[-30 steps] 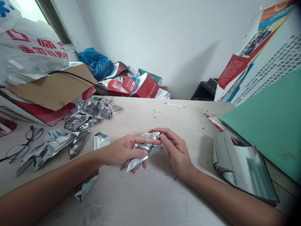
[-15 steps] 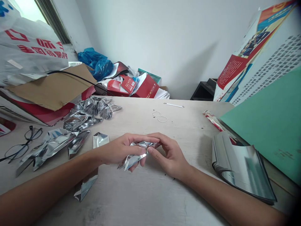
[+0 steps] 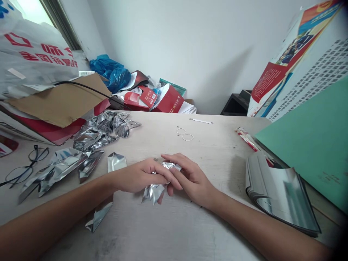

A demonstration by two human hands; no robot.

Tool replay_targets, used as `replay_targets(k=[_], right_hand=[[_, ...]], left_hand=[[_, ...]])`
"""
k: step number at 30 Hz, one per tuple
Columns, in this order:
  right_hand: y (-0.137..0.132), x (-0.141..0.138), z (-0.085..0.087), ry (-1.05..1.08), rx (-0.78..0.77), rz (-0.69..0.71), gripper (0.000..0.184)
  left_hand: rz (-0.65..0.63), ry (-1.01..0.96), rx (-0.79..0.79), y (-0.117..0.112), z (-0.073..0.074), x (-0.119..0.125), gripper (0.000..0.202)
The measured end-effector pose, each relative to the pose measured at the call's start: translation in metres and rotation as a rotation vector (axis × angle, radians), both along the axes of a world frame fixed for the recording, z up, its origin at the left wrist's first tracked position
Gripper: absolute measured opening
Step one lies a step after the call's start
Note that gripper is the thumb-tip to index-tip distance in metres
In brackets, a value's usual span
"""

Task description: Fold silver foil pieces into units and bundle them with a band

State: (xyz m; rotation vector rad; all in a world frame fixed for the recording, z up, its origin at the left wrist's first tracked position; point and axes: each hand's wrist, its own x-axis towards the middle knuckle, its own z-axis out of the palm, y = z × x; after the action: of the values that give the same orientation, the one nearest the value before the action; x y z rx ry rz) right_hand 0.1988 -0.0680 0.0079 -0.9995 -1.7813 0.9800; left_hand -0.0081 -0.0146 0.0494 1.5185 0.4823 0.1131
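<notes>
Pale desk (image 3: 163, 235) under a white wall (image 3: 176, 47), with two hands meeting over crinkled foil

Clutter rings the desk, reading the clock from the hands at its middle. At twelve, beyond the far edge, a red box (image 3: 171, 99) tilts among papers. Toward eleven slumps a blue plastic bag (image 3: 111, 72); at ten, a white bag with red lettering (image 3: 38, 54) sits behind an open cardboard flap (image 3: 62, 99), and a foil heap (image 3: 108, 125) glints in front. Nine o'clock has long foil packs (image 3: 58, 172) and, farther out, a pair of glasses (image 3: 31, 166). Just past twelve lie two thin white rings (image 3: 187, 140); a white strip (image 3: 201, 121) is at one. A printed carton (image 3: 299, 61) leans in at two, a green board (image 3: 312, 145) sits short of three, and a curled stack of silvery sheets (image 3: 282, 195) is at three.

Between the hands is the foil piece (image 3: 153, 192). My eye goes to the left hand (image 3: 144, 175), grasping it with the thumb above and fingertips showing beneath; one pointed end sticks out toward seven. Its other end, toward twelve, shows under the curled right hand (image 3: 195, 181), whose thumb meets the left forefinger. Whether that hand pinches the foil, I can't tell.
</notes>
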Motion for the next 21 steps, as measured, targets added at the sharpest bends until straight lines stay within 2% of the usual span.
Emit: replay_targets(k=[4, 8, 10, 12, 14, 15, 18, 19, 21], right_hand=[[-0.004, -0.001, -0.002, -0.056, 0.139, 0.009, 0.036], [-0.009, -0.002, -0.002, -0.084, 0.271, -0.014, 0.038], [-0.01, -0.001, -0.003, -0.065, 0.299, -0.062, 0.041], [-0.01, 0.0, -0.003, -0.021, 0.285, -0.128, 0.043], [-0.008, 0.001, -0.003, 0.032, 0.217, -0.194, 0.04], [-0.008, 0.002, -0.003, 0.055, 0.17, -0.223, 0.038], [-0.005, 0.002, -0.001, 0.092, 0.043, -0.274, 0.034], [-0.005, 0.002, -0.001, 0.095, 0.021, -0.277, 0.034], [-0.005, 0.001, 0.0, 0.093, 0.007, -0.266, 0.033]], left_hand=[[-0.041, 0.086, 0.066, -0.003, 0.003, 0.001, 0.026], [-0.006, 0.16, 0.127, -0.011, 0.004, 0.004, 0.024], [0.021, 0.154, 0.134, -0.015, 0.007, 0.005, 0.028], [0.065, 0.179, 0.226, -0.018, 0.013, 0.004, 0.033], [0.137, 0.278, 0.455, -0.018, 0.023, -0.001, 0.038], [0.181, 0.356, 0.623, -0.017, 0.028, -0.004, 0.04], [0.396, 0.633, 1.243, -0.001, 0.044, -0.022, 0.041], [0.482, 0.78, 1.357, 0.009, 0.049, -0.031, 0.042], [0.572, 1.127, 1.363, 0.031, 0.056, -0.053, 0.043]])
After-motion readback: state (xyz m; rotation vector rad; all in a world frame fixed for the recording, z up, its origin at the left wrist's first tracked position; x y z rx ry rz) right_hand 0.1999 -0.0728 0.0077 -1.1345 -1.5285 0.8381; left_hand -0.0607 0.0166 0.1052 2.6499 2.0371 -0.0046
